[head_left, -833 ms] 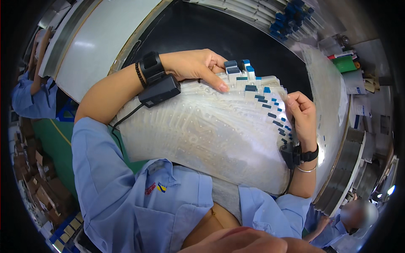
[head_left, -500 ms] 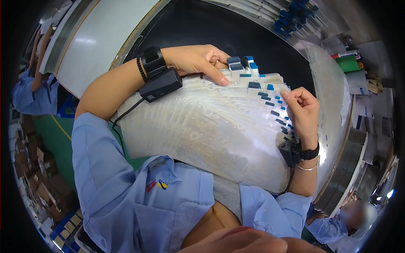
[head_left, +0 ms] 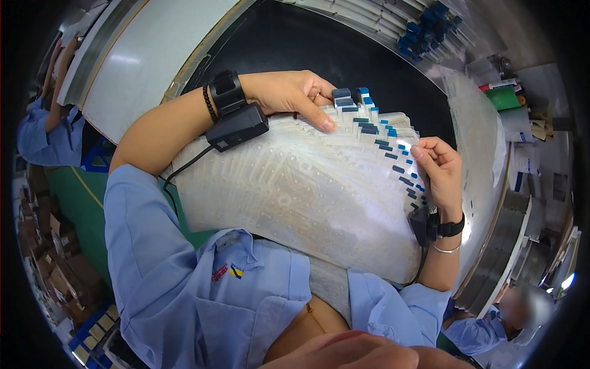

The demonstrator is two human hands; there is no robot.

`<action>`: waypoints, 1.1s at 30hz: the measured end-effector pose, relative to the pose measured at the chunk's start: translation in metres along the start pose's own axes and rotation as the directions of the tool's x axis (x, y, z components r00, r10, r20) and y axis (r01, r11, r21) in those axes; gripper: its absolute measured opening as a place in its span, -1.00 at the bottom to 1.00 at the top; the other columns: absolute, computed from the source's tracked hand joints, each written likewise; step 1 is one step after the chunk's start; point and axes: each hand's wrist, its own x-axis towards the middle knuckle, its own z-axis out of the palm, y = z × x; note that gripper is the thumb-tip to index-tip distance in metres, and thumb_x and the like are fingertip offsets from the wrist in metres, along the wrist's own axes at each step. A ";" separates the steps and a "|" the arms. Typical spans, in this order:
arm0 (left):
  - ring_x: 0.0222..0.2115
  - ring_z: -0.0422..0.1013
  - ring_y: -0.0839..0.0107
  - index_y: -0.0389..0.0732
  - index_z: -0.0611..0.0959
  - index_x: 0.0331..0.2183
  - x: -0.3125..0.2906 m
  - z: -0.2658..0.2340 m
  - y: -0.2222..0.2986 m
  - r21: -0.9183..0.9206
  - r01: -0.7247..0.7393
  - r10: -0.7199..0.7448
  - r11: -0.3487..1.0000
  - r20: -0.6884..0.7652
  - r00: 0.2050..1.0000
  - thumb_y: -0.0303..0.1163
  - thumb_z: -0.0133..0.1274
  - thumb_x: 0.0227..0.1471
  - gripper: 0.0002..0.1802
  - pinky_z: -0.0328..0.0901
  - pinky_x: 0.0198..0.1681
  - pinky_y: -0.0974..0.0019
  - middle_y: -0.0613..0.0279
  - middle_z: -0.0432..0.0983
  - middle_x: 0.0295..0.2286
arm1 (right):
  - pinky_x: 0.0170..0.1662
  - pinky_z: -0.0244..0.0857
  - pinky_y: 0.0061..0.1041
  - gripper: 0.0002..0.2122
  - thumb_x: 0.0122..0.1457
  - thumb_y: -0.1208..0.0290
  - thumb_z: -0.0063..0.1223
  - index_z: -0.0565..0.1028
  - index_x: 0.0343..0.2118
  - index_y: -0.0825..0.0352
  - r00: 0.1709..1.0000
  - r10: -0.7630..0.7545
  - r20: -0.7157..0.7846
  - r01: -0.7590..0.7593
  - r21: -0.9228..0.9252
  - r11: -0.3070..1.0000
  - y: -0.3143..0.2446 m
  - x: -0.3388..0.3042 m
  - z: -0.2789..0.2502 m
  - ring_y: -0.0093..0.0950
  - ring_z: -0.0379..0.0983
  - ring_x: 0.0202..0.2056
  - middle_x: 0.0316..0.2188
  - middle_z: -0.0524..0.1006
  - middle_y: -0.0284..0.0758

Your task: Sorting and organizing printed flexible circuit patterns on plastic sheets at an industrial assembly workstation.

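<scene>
A thick fan of translucent plastic sheets (head_left: 276, 184) lies across my lap and the table edge. Short tails with blue and dark tips (head_left: 369, 128) step down along its far right edge. At the top of the fan, my left hand (head_left: 298, 98) grips the sheets, thumb on top and the other fingers curled, partly hidden behind. My right hand (head_left: 439, 166) pinches the right edge of a sheet between thumb and forefinger, its other fingers curled in. Both wrists carry black strapped devices with cables.
A black work surface (head_left: 295, 49) lies beyond the sheets, and a white board (head_left: 153, 49) is at its left. More blue-tipped strips (head_left: 430, 31) are bunched at the far right. A green roll (head_left: 505, 98) lies at right. Co-workers sit at far left and lower right.
My right hand has shifted slightly down and to the left, still at the sheet edge. The tails at the fan's right side have settled a little lower. My left hand keeps its grip.
</scene>
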 end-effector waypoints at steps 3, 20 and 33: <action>-0.44 0.49 0.58 -0.35 0.53 -0.13 0.001 0.002 0.005 0.028 0.041 -0.041 0.999 -0.002 0.999 -0.41 0.27 -0.17 -0.50 0.33 -0.34 0.59 0.10 0.58 -0.35 | -0.64 -0.13 -0.83 -0.90 0.11 0.46 0.11 0.48 -0.44 0.38 1.000 0.011 -0.010 -0.010 0.055 0.998 0.006 0.001 -0.004 -0.86 0.08 -0.70 -0.68 0.38 -0.57; -0.57 0.38 0.71 -0.36 0.53 -0.15 -0.004 0.008 0.014 0.101 0.023 -0.020 0.995 -0.032 0.999 -0.36 0.30 -0.19 -0.47 0.23 -0.45 0.65 0.38 0.52 -0.56 | -0.65 -0.13 -0.86 -0.88 0.13 0.41 0.09 0.48 -0.38 0.37 0.998 -0.001 0.056 -0.007 0.146 0.989 0.008 -0.001 -0.006 -0.88 0.09 -0.70 -0.66 0.41 -0.56; -0.57 0.31 0.72 -0.37 0.51 -0.11 -0.001 0.008 0.013 0.124 0.019 -0.010 0.992 -0.071 0.997 -0.36 0.30 -0.20 -0.43 0.19 -0.46 0.63 0.48 0.41 -0.61 | -0.61 -0.09 -0.87 -0.88 0.12 0.42 0.10 0.48 -0.37 0.36 1.000 -0.016 0.016 0.015 0.099 0.995 0.006 0.001 -0.004 -0.89 0.14 -0.67 -0.66 0.41 -0.57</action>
